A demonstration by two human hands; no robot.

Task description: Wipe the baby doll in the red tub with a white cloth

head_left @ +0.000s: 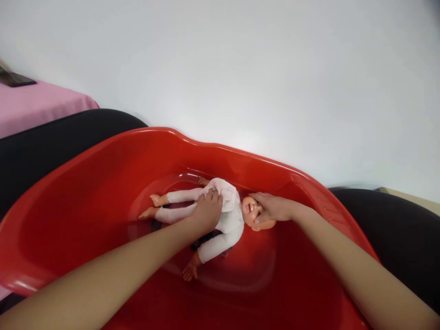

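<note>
A baby doll [231, 222] in white clothes lies face up in a red plastic tub [79, 197], its bare feet to the left and its head to the right. My left hand [208, 211] is on the doll's belly, fingers bent against the light cloth of its top; their tips are partly hidden. Around the top of the doll's head, my right hand [273, 207] has its thumb and fingers on either side, covering part of the forehead. One doll arm stretches toward me, palm up. Something dark shows beneath the doll, too hidden to name.
Black rounded surfaces, perhaps chairs, stand on both sides of the tub [65, 130]. A pink cloth [51, 101] covers a surface at the far left, with a dark flat device [17, 79] on it. A pale wall [240, 73] rises behind the tub.
</note>
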